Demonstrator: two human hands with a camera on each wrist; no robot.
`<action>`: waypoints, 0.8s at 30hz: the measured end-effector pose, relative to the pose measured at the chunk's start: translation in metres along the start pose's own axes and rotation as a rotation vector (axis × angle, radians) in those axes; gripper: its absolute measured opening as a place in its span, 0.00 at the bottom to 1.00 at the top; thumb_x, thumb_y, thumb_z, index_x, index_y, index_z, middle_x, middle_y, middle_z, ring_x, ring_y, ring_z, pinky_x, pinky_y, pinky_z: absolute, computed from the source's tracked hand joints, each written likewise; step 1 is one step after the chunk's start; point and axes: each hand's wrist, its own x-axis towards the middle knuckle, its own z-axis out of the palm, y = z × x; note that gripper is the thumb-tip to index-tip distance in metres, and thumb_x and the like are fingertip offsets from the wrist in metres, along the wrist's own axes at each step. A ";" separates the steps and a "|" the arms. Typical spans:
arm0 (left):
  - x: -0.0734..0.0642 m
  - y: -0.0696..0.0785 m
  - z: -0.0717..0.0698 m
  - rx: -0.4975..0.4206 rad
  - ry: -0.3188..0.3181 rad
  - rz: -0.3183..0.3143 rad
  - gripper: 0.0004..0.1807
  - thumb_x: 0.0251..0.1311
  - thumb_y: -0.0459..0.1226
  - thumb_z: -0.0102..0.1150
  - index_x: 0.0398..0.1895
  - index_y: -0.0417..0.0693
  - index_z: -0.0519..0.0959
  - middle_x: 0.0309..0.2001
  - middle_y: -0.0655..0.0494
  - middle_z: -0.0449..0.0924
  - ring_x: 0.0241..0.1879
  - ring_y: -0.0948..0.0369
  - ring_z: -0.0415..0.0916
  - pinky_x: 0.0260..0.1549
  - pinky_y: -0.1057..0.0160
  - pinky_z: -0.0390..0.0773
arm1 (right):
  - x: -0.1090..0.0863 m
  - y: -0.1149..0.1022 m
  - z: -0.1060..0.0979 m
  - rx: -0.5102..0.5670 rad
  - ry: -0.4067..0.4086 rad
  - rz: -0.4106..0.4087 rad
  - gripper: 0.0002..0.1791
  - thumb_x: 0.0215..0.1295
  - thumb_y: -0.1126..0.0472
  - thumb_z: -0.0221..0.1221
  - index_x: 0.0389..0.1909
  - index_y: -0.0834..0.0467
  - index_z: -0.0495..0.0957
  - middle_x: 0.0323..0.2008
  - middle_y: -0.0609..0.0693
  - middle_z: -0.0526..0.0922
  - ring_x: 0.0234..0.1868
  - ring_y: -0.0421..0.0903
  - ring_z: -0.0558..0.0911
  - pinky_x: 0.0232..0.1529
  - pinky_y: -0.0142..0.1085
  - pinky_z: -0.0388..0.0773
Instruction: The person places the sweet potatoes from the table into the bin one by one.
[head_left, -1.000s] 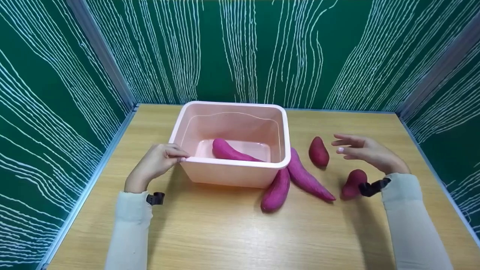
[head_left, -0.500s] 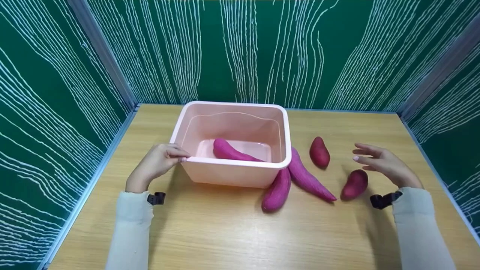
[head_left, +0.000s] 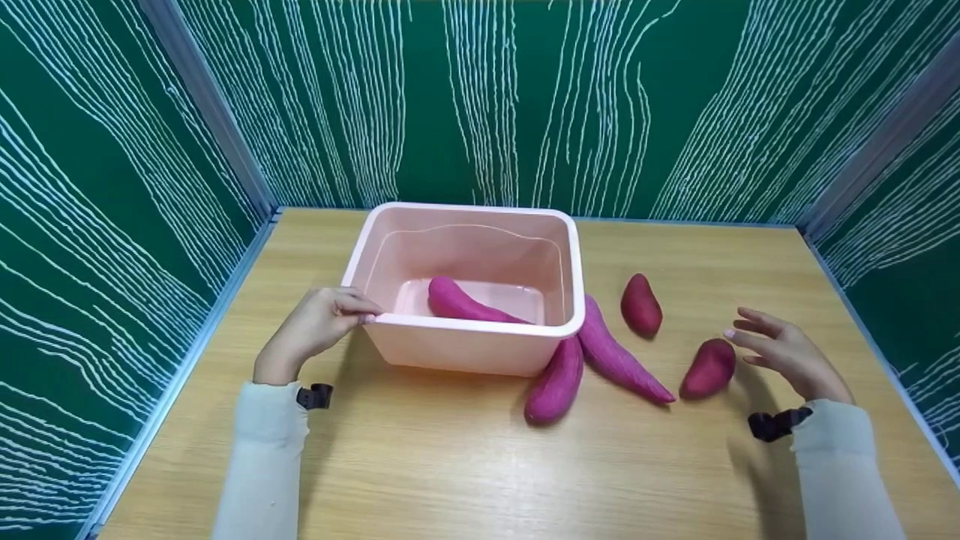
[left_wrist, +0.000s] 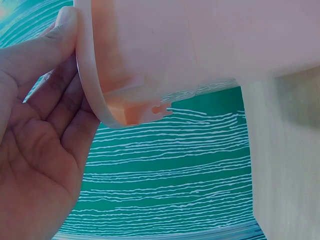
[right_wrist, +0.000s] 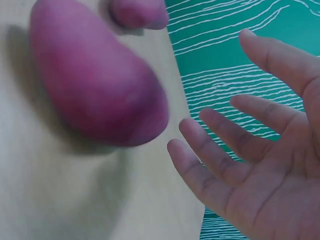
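Left hand (head_left: 311,328) pinches pink plastic tub (head_left: 457,349); one long magenta root (head_left: 465,302) inside, four magenta-to-red roots (head_left: 555,390) (head_left: 622,358) (head_left: 641,306) (head_left: 709,369) outside. Right hand (head_left: 792,357) empty, fingers loosely spread.

The head view looks forward and down from above the near side of the pale pink rectangular plastic bin (head_left: 461,349), holding it whole. Close by the bin's near left corner, the left wrist view faces its rim (left_wrist: 86,60) and the left hand (left_wrist: 45,135); the head view shares both. Right of the bin, the right wrist view shares a dark-red kidney-shaped object (right_wrist: 100,80), closer up.
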 end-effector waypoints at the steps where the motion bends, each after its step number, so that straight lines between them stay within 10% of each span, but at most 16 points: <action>1: 0.000 0.000 0.000 -0.001 0.000 -0.002 0.11 0.59 0.28 0.62 0.43 0.46 0.86 0.48 0.49 0.84 0.54 0.49 0.76 0.54 0.51 0.78 | 0.000 0.002 0.001 0.008 0.000 0.008 0.50 0.68 0.38 0.50 0.76 0.61 0.36 0.73 0.71 0.46 0.70 0.67 0.57 0.58 0.38 0.78; 6: 0.000 0.000 0.000 -0.006 0.000 -0.007 0.11 0.59 0.29 0.61 0.43 0.46 0.86 0.48 0.49 0.84 0.54 0.48 0.76 0.54 0.51 0.78 | -0.002 0.009 0.006 0.050 -0.006 0.055 0.52 0.67 0.37 0.52 0.76 0.60 0.32 0.73 0.71 0.42 0.70 0.69 0.55 0.67 0.57 0.63; 14: 0.000 0.000 0.000 0.017 0.021 0.017 0.11 0.58 0.28 0.62 0.42 0.46 0.87 0.46 0.49 0.84 0.51 0.49 0.76 0.53 0.51 0.79 | -0.005 0.018 0.014 0.030 -0.006 0.050 0.51 0.68 0.39 0.51 0.75 0.62 0.34 0.73 0.72 0.46 0.52 0.35 0.76 0.53 0.31 0.78; 20: -0.001 0.000 0.000 0.030 0.024 0.036 0.10 0.58 0.28 0.63 0.41 0.45 0.87 0.45 0.49 0.84 0.51 0.49 0.76 0.53 0.51 0.79 | -0.005 0.022 0.022 0.022 -0.009 0.098 0.54 0.66 0.35 0.51 0.76 0.61 0.32 0.73 0.72 0.46 0.66 0.64 0.65 0.57 0.40 0.78; 24: -0.001 0.000 0.000 0.024 0.018 0.028 0.10 0.58 0.28 0.62 0.42 0.45 0.87 0.46 0.49 0.84 0.52 0.49 0.76 0.53 0.51 0.79 | -0.004 0.024 0.027 0.059 -0.021 0.133 0.55 0.65 0.35 0.52 0.75 0.59 0.31 0.73 0.71 0.44 0.64 0.61 0.67 0.55 0.35 0.79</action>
